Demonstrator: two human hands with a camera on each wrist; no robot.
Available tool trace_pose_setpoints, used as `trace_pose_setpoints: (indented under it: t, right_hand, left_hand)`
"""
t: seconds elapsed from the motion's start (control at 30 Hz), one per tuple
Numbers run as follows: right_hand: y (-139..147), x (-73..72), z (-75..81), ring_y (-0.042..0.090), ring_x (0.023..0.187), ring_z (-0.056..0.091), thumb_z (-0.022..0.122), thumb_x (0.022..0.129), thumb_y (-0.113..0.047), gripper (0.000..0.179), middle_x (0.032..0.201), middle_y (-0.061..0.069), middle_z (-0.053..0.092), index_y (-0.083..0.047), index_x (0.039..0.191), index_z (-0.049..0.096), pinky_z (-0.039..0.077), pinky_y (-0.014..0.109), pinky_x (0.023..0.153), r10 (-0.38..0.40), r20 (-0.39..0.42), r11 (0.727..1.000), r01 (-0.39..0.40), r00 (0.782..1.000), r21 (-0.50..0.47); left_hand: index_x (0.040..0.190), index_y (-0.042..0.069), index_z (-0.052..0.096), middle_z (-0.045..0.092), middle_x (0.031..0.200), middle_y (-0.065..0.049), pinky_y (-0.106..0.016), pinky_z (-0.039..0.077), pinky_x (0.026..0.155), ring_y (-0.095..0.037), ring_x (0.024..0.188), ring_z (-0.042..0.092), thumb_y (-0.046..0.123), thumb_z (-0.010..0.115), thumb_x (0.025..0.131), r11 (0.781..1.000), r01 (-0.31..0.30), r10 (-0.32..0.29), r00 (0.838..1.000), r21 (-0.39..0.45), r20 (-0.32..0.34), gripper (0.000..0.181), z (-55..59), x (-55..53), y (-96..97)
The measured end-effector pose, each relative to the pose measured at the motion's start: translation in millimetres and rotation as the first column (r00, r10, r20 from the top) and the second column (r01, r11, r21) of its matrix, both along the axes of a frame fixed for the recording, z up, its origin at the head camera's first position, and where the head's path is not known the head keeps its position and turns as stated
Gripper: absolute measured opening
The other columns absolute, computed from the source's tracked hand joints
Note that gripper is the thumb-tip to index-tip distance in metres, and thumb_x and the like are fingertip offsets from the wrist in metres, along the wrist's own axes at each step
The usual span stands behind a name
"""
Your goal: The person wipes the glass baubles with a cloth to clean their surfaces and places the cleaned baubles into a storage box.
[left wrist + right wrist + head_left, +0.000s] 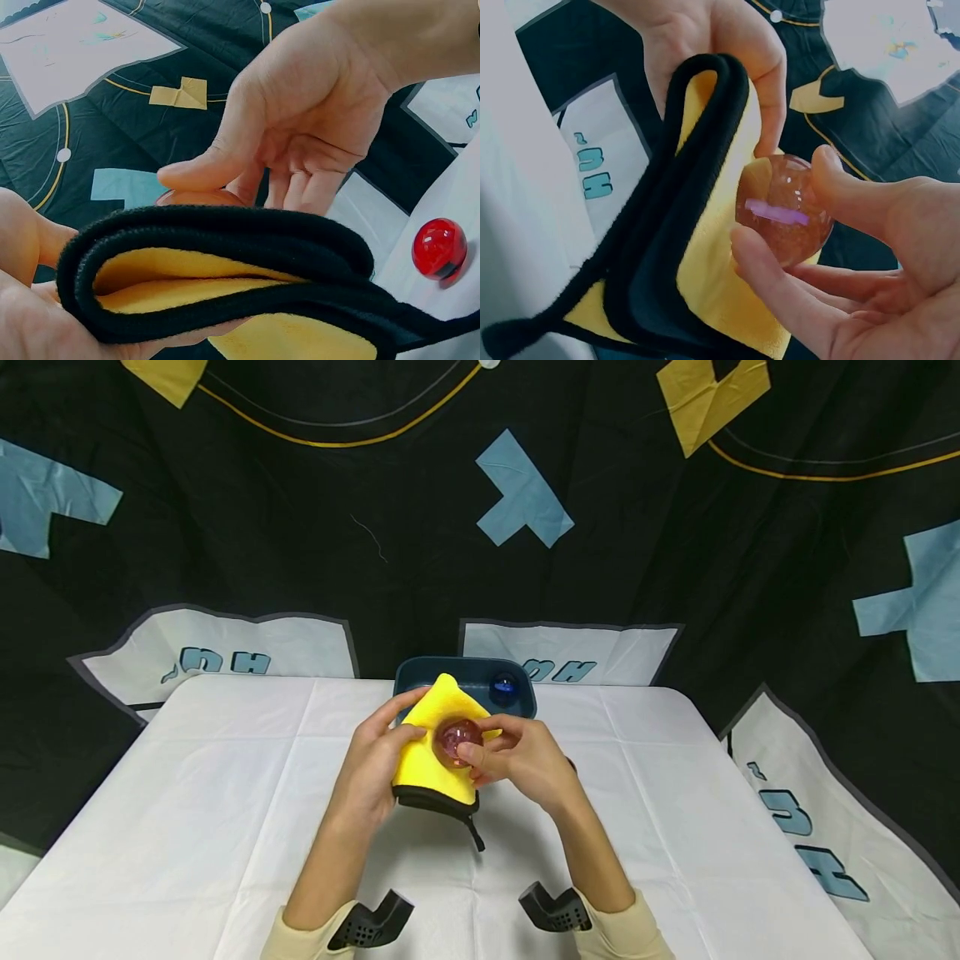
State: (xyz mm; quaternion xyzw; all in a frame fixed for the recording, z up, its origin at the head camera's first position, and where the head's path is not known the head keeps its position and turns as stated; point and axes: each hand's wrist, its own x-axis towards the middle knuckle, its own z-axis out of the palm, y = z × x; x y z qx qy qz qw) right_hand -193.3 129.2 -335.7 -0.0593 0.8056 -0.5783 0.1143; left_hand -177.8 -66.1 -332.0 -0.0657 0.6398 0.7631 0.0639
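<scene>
My left hand grips a folded yellow cloth with a black edge and a dark loop hanging from its lower corner. Between the thumb and fingers of my right hand is a clear, reddish-pink ball, pinched against the front of the cloth. In the right wrist view the ball looks see-through, with a purple streak of light in it. The left wrist view shows the cloth's folded layers edge-on, hiding most of the ball.
Behind the cloth, toward the table's far edge, stands a dark blue tray with a blue ball in its right part. A shiny red ball lies on the white surface in the left wrist view. White cloth covers the table.
</scene>
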Motion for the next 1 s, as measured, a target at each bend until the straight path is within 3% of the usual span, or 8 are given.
trace_pose_setpoints:
  t: [0.13, 0.3, 0.47, 0.57, 0.67, 0.83, 1.0]
  right_hand:
    - [1.7, -3.2, -2.9, 0.027, 0.071, 0.075, 0.078, 0.087, -0.039, 0.053, 0.090, 0.013, 0.077, -0.003, 0.123, 0.065, 0.062, 0.036, 0.076, 0.053, 0.022, 0.998, -0.053, 0.998, 0.015]
    - [0.5, -3.3, -2.2, 0.023, 0.079, 0.075, 0.074, 0.091, -0.042, 0.048, 0.095, 0.009, 0.077, -0.004, 0.121, 0.067, 0.061, 0.034, 0.081, 0.072, -0.035, 0.994, -0.069, 0.997, 0.079]
    - [-5.0, 1.7, 0.5, 0.023, 0.100, 0.071, 0.074, 0.091, -0.040, 0.052, 0.115, 0.008, 0.072, -0.006, 0.128, 0.063, 0.061, 0.037, 0.085, 0.022, -0.136, 0.995, -0.009, 0.990, 0.096]
    - [-8.0, 5.8, 1.4, 0.024, 0.109, 0.067, 0.077, 0.089, -0.038, 0.051, 0.122, 0.006, 0.068, -0.014, 0.131, 0.061, 0.060, 0.037, 0.087, -0.036, -0.194, 0.994, 0.055, 0.980, 0.096]
    - [-10.2, 9.8, 1.6, 0.028, 0.112, 0.066, 0.077, 0.090, -0.031, 0.046, 0.128, 0.006, 0.066, -0.021, 0.133, 0.062, 0.061, 0.040, 0.088, -0.051, -0.260, 0.995, 0.070, 0.964, 0.064]
    - [-10.0, 13.5, 4.3, 0.028, 0.109, 0.067, 0.074, 0.092, -0.027, 0.040, 0.131, 0.002, 0.066, -0.025, 0.132, 0.067, 0.060, 0.038, 0.087, -0.003, -0.317, 0.997, 0.028, 0.948, 0.073]
    - [-2.4, 12.1, 8.7, 0.028, 0.115, 0.062, 0.079, 0.087, -0.017, 0.052, 0.134, 0.003, 0.064, -0.019, 0.137, 0.064, 0.060, 0.036, 0.089, 0.096, -0.241, 0.995, -0.082, 0.966, 0.065]
  left_hand:
    - [0.140, 0.033, 0.059, 0.039, 0.152, -0.004, -0.042, 0.054, 0.100, -0.031, 0.128, 0.048, 0.012, 0.054, 0.097, 1.000, 0.004, -0.004, 1.000, 0.008, -0.009, 0.048, -0.6, -0.4, -0.6]
    - [0.141, 0.033, 0.058, 0.039, 0.152, -0.003, -0.042, 0.054, 0.101, -0.031, 0.128, 0.048, 0.012, 0.054, 0.097, 1.000, 0.002, -0.001, 1.000, 0.011, -0.007, 0.049, -1.7, -0.4, -1.2]
    - [0.140, 0.034, 0.059, 0.040, 0.151, -0.004, -0.040, 0.055, 0.099, -0.031, 0.127, 0.049, 0.012, 0.054, 0.097, 0.999, 0.010, -0.010, 1.000, 0.037, -0.009, 0.048, -2.5, -1.3, -1.5]
    - [0.140, 0.033, 0.058, 0.040, 0.150, -0.006, -0.040, 0.056, 0.097, -0.031, 0.125, 0.050, 0.012, 0.054, 0.097, 0.999, 0.018, -0.018, 1.000, 0.048, -0.011, 0.048, -2.6, -1.7, -1.6]
    - [0.141, 0.033, 0.057, 0.039, 0.151, -0.006, -0.039, 0.057, 0.095, -0.032, 0.125, 0.049, 0.013, 0.054, 0.098, 0.999, 0.020, -0.020, 1.000, 0.043, -0.005, 0.048, -2.5, -1.6, -1.4]
    - [0.143, 0.033, 0.056, 0.038, 0.152, -0.006, -0.040, 0.057, 0.095, -0.032, 0.126, 0.048, 0.014, 0.055, 0.097, 0.999, 0.019, -0.019, 1.000, 0.032, 0.001, 0.050, -3.3, -2.0, -0.5]
    - [0.141, 0.034, 0.058, 0.038, 0.152, -0.005, -0.040, 0.057, 0.096, -0.032, 0.128, 0.046, 0.015, 0.057, 0.096, 1.000, 0.016, -0.016, 1.000, 0.020, 0.006, 0.049, -5.3, -2.0, -0.8]
